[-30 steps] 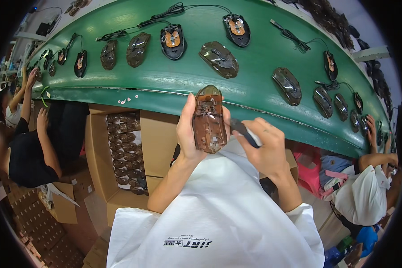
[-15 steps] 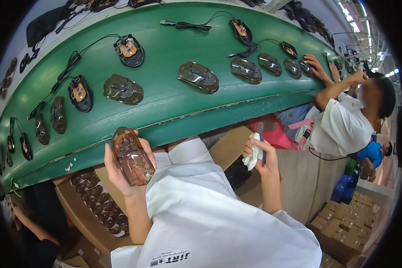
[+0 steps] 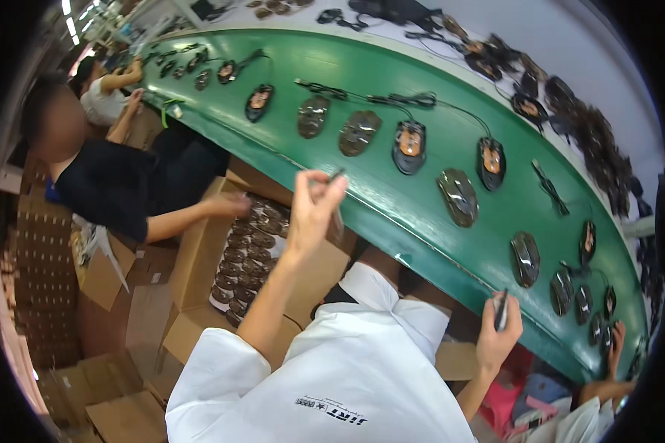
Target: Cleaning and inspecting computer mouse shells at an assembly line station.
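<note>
My left hand is raised at the belt's near edge, its fingers closed round a brown translucent mouse shell. The shell is turned nearly edge-on and mostly hidden by the hand. Farther right, my right hand grips a slim dark tool with a pale strip along it; its kind is unclear. On the green belt beyond both hands lie several mouse shells, such as one shell, and opened black corded mice, such as one mouse with an orange-brown board showing.
Left of my left arm stands an open cardboard box holding rows of brown shells. A co-worker in black reaches a hand over it. Another person's hand is at the belt's right end. Dark parts cover the far shelf.
The view has swung left, bringing the box and the co-worker in black into fuller view. My left hand has turned the shell edge-on. The white cloth in my right hand no longer shows clearly.
</note>
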Demonstrator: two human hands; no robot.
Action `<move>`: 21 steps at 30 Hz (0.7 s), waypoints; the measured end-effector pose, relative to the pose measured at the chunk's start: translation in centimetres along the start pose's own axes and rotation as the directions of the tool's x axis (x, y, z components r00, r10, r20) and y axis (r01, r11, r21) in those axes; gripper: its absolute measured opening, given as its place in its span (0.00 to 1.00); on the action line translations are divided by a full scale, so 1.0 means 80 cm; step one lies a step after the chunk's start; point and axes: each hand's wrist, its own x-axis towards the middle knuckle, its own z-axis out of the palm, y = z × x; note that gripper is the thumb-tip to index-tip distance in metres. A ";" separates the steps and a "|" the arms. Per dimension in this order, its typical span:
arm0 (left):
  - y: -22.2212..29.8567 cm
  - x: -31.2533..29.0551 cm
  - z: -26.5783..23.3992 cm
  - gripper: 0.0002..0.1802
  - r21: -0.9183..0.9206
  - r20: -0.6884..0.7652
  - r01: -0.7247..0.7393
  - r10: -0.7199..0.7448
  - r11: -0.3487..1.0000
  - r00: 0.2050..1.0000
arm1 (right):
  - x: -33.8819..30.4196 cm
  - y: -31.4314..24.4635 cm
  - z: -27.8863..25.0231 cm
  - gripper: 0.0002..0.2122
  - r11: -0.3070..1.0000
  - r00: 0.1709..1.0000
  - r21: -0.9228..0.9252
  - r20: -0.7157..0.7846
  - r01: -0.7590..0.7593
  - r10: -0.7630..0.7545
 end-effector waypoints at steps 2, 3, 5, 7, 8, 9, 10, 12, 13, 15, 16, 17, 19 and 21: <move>0.000 0.045 -0.048 0.35 0.326 -0.203 0.026 0.043 0.945 0.978 | 0.029 -0.004 0.031 0.11 0.933 0.957 -0.223 0.007 0.283 -0.289; -0.003 0.067 -0.067 0.36 0.454 -0.269 0.028 0.107 0.890 0.957 | 0.040 -0.003 0.045 0.12 0.852 0.907 -0.333 0.023 0.404 -0.421; -0.022 0.115 -0.111 0.37 0.629 -0.380 0.070 0.228 0.774 0.897 | 0.049 0.004 0.068 0.12 0.742 0.835 -0.428 0.058 0.516 -0.547; -0.046 0.153 -0.151 0.37 0.679 -0.437 0.094 0.297 0.728 0.849 | 0.053 0.014 0.086 0.14 0.712 0.819 -0.464 0.053 0.527 -0.572; -0.055 0.165 -0.166 0.38 0.692 -0.486 0.196 0.248 0.694 0.838 | 0.055 0.018 0.091 0.14 0.698 0.813 -0.484 0.049 0.528 -0.580; -0.059 0.174 -0.172 0.39 0.697 -0.529 0.292 0.195 0.655 0.825 | 0.057 0.019 0.094 0.15 0.684 0.811 -0.511 0.043 0.520 -0.584; -0.055 0.175 -0.170 0.39 0.701 -0.520 0.285 0.195 0.654 0.832 | 0.058 0.019 0.093 0.15 0.686 0.815 -0.517 0.037 0.511 -0.579; -0.045 0.167 -0.166 0.37 0.601 -0.552 0.322 0.089 0.731 0.829 | 0.058 0.018 0.094 0.14 0.702 0.823 -0.510 0.020 0.497 -0.568; -0.039 0.161 -0.162 0.36 0.547 -0.565 0.343 0.034 0.764 0.825 | 0.059 0.018 0.095 0.14 0.709 0.826 -0.506 0.012 0.491 -0.563; -0.041 0.150 -0.157 0.36 0.488 -0.575 0.365 -0.022 0.793 0.818 | 0.060 0.017 0.096 0.14 0.715 0.828 -0.501 0.006 0.488 -0.561; -0.043 0.144 -0.157 0.34 0.606 -0.524 0.256 0.136 0.753 0.841 | 0.060 0.017 0.095 0.14 0.722 0.836 -0.499 0.008 0.480 -0.549; -0.047 0.137 -0.157 0.32 0.711 -0.453 0.149 0.287 0.687 0.844 | 0.059 0.017 0.095 0.14 0.729 0.843 -0.496 0.013 0.472 -0.538; -0.055 0.127 -0.160 0.29 0.872 -0.260 -0.051 0.550 0.486 0.794 | 0.057 0.017 0.094 0.13 0.741 0.856 -0.491 0.022 0.459 -0.516; -0.074 0.121 -0.160 0.28 0.911 -0.204 -0.071 0.595 0.406 0.778 | 0.058 0.017 0.095 0.13 0.734 0.853 -0.493 0.034 0.468 -0.521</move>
